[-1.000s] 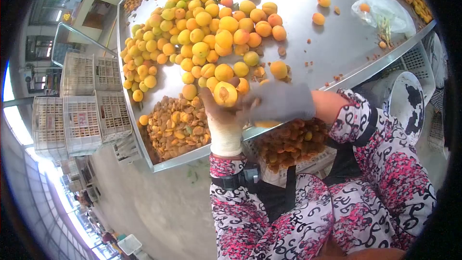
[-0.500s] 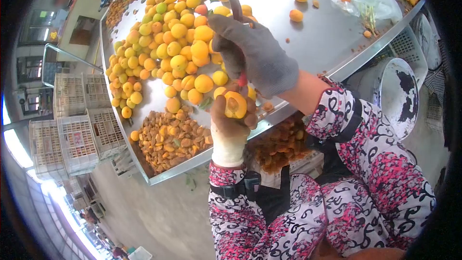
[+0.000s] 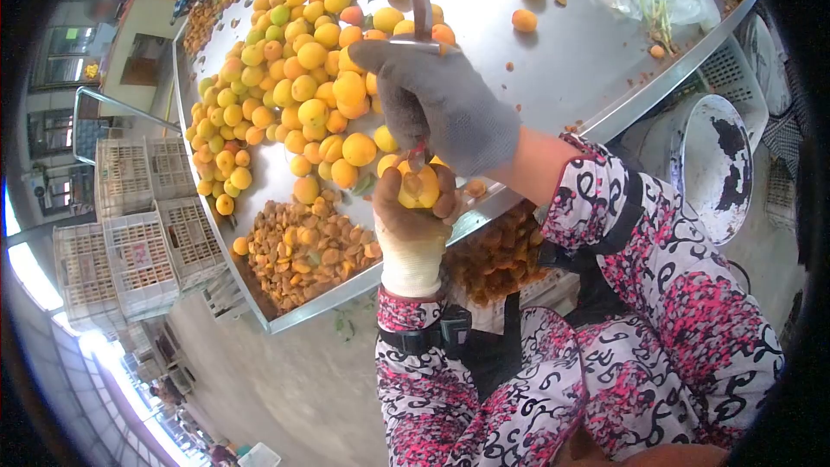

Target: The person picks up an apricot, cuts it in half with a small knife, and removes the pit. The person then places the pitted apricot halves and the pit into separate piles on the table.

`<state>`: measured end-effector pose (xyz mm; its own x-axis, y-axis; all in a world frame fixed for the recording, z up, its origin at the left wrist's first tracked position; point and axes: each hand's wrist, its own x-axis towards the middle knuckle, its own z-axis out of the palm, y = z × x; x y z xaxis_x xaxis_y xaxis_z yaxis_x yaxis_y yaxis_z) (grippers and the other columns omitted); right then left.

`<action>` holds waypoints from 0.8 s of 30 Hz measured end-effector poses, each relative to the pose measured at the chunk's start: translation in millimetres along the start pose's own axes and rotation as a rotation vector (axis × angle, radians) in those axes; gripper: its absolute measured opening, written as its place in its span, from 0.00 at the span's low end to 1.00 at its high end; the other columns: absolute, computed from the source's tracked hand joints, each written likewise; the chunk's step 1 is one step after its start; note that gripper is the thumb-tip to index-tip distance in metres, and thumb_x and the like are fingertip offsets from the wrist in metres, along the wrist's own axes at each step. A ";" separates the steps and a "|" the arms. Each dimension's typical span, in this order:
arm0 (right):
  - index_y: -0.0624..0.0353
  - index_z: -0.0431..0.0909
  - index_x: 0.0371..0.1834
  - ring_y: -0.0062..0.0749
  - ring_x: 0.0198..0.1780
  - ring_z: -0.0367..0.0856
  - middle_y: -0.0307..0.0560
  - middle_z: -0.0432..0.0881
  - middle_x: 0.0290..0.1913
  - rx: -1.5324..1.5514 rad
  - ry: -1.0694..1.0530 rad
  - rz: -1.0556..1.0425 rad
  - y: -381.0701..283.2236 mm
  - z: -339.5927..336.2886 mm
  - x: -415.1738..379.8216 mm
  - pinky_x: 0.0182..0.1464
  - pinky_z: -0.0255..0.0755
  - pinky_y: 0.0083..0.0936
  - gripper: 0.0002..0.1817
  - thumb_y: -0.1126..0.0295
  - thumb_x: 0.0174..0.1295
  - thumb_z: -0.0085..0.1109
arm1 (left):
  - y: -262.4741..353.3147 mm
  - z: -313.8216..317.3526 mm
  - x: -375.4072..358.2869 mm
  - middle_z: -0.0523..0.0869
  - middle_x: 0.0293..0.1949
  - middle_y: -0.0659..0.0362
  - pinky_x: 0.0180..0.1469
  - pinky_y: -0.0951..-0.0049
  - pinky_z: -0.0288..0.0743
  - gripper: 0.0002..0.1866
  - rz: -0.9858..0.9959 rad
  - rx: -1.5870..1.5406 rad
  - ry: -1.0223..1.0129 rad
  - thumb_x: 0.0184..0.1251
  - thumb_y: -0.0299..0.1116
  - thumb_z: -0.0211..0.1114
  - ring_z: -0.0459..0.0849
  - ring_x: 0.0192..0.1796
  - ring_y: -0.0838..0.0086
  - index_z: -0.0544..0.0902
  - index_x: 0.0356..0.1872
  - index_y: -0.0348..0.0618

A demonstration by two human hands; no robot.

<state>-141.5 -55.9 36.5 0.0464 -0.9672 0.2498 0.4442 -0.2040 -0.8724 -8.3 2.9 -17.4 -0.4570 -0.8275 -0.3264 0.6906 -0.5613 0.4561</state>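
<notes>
My left hand [image 3: 413,212], in a white glove with brown-stained fingers, grips a cut apricot [image 3: 418,187] with its opened face up. Just above it my right hand [image 3: 450,104], in a grey glove, is closed around a curved metal tool [image 3: 418,0] with a red part near the fruit. The tool's lower tip meets the apricot's middle, partly hidden by the fingers. Whole apricots [image 3: 313,112] lie heaped on the metal table [image 3: 484,60] beyond my hands. To the left of my left hand is a pile of brown pits [image 3: 311,246].
Below the table edge [image 3: 484,218] sits a crate of apricot halves [image 3: 493,264]. A clear plastic bag [image 3: 666,0] lies at the table's right. A white basin [image 3: 716,169] stands at the right, stacked crates [image 3: 130,251] at the left.
My right hand has moved slightly down and left, bringing the tool's lower end onto the apricot. The apricot is tilted a little differently in my left hand.
</notes>
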 end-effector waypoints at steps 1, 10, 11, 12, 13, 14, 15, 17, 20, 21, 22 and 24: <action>0.58 0.79 0.45 0.14 0.15 0.64 0.34 0.68 0.18 -0.079 0.008 -0.096 0.0 -0.4 0.6 0.18 0.62 0.14 0.16 0.59 0.62 0.58 | -0.8 6.4 -0.4 0.76 0.29 0.60 0.24 0.75 0.61 0.19 0.010 0.012 0.056 0.59 0.52 0.59 0.69 0.23 0.73 0.74 0.41 0.49; 0.58 0.82 0.40 0.11 0.21 0.69 0.34 0.74 0.18 -0.063 0.115 0.122 -15.3 14.7 -1.1 0.21 0.63 0.14 0.15 0.58 0.60 0.61 | -7.5 16.5 3.1 0.75 0.28 0.58 0.23 0.77 0.61 0.20 0.052 0.012 0.331 0.58 0.54 0.59 0.68 0.21 0.74 0.72 0.41 0.50; 0.58 0.82 0.41 0.12 0.19 0.68 0.35 0.73 0.17 -0.070 0.110 0.214 -19.0 14.5 -1.6 0.19 0.63 0.16 0.15 0.58 0.60 0.60 | -7.9 13.0 2.0 0.76 0.29 0.58 0.22 0.77 0.61 0.21 0.056 0.007 0.285 0.58 0.54 0.58 0.68 0.20 0.75 0.72 0.42 0.49; 0.58 0.82 0.41 0.12 0.19 0.68 0.35 0.73 0.17 -0.069 0.109 0.213 -13.5 11.4 -1.2 0.19 0.63 0.16 0.15 0.58 0.60 0.60 | -6.1 9.7 0.5 0.76 0.29 0.58 0.22 0.77 0.61 0.21 0.057 0.007 0.286 0.58 0.54 0.58 0.68 0.20 0.75 0.72 0.42 0.49; 0.54 0.74 0.28 0.13 0.15 0.61 0.32 0.65 0.14 0.141 0.108 0.235 -4.6 6.2 1.3 0.17 0.56 0.16 0.14 0.56 0.62 0.57 | -3.2 6.5 -1.2 0.76 0.28 0.58 0.21 0.78 0.60 0.22 0.006 0.004 0.161 0.60 0.54 0.55 0.66 0.18 0.76 0.72 0.42 0.47; 0.51 0.66 0.15 0.15 0.12 0.54 0.29 0.58 0.11 0.349 0.105 0.255 2.2 1.5 3.1 0.15 0.49 0.15 0.21 0.54 0.63 0.54 | -1.4 5.0 -2.2 0.76 0.27 0.58 0.19 0.78 0.58 0.23 -0.044 0.000 0.035 0.61 0.54 0.53 0.65 0.17 0.77 0.72 0.42 0.45; 0.51 0.66 0.15 0.15 0.12 0.54 0.29 0.58 0.11 0.349 0.103 0.256 1.7 0.5 4.4 0.15 0.49 0.15 0.21 0.54 0.63 0.54 | -1.4 7.4 -2.9 0.76 0.27 0.58 0.19 0.78 0.58 0.23 -0.043 -0.001 0.036 0.61 0.54 0.53 0.65 0.17 0.77 0.72 0.42 0.45; 0.47 0.58 0.10 0.16 0.11 0.50 0.29 0.53 0.10 0.478 0.170 0.461 0.3 -0.2 7.0 0.14 0.45 0.16 0.26 0.53 0.64 0.53 | -1.1 14.5 -4.6 0.75 0.24 0.58 0.16 0.80 0.55 0.23 -0.047 -0.040 0.109 0.62 0.53 0.51 0.62 0.13 0.78 0.72 0.41 0.39; 0.44 0.55 0.09 0.16 0.10 0.49 0.29 0.52 0.09 0.608 0.051 0.465 2.9 -3.8 8.0 0.13 0.45 0.17 0.27 0.53 0.63 0.54 | 2.7 0.2 -3.9 0.76 0.25 0.56 0.11 0.80 0.51 0.21 -0.202 -0.097 -0.109 0.63 0.51 0.53 0.57 0.09 0.80 0.75 0.39 0.40; 0.44 0.55 0.09 0.16 0.10 0.49 0.29 0.52 0.09 0.608 0.047 0.470 1.6 -1.3 7.1 0.13 0.45 0.17 0.27 0.53 0.63 0.54 | 2.7 0.7 -5.7 0.76 0.25 0.56 0.11 0.80 0.51 0.21 -0.197 -0.099 -0.106 0.63 0.51 0.53 0.57 0.09 0.80 0.75 0.39 0.40; 0.44 0.54 0.09 0.16 0.10 0.49 0.29 0.52 0.10 0.533 0.061 0.513 -1.8 2.1 5.7 0.13 0.45 0.17 0.27 0.53 0.63 0.54 | 2.3 3.0 -7.9 0.77 0.26 0.55 0.11 0.80 0.51 0.21 -0.168 -0.068 -0.025 0.63 0.51 0.54 0.58 0.09 0.79 0.75 0.40 0.40; 0.44 0.53 0.09 0.16 0.10 0.48 0.28 0.51 0.10 0.457 0.077 0.554 -3.7 4.3 5.3 0.13 0.44 0.17 0.27 0.53 0.64 0.53 | 3.5 7.7 -9.4 0.78 0.28 0.55 0.11 0.80 0.51 0.21 -0.141 -0.036 0.056 0.63 0.50 0.54 0.60 0.10 0.79 0.75 0.41 0.39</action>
<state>-139.0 -59.6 42.8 0.3178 -0.9214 -0.2235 0.7043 0.3873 -0.5949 -5.9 8.6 -6.3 -0.5197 -0.7374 -0.4315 0.6418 -0.6703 0.3725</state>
